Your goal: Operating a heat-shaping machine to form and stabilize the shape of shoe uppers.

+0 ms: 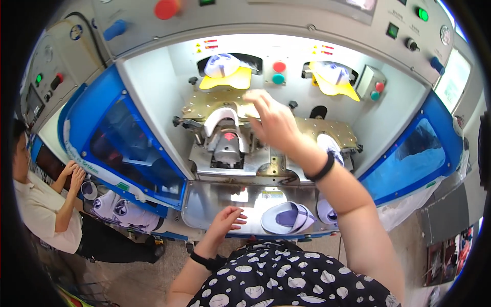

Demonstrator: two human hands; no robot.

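My right hand (273,123) is raised inside the machine's lit bay, fingers loosely bent and apart, with nothing visible in them. It hovers just right of a metal shoe mould (228,148), around whose back curves a white collar-shaped pad (217,116). On the right station sits a white and lilac shoe (330,145), partly covered by my right forearm. Low over the front ledge (204,197), my left hand (227,223) is empty with its fingers apart. To its right lies a white and lilac shoe upper (289,217); another shoe (326,211) is half hidden by my right arm.
Yellow-edged clear pieces (225,77) hang at the bay's back, beside red and green buttons (279,72). Blue windowed doors (138,148) flank the bay. Several shoes (123,210) lie at left, near a person (51,204) in a light shirt.
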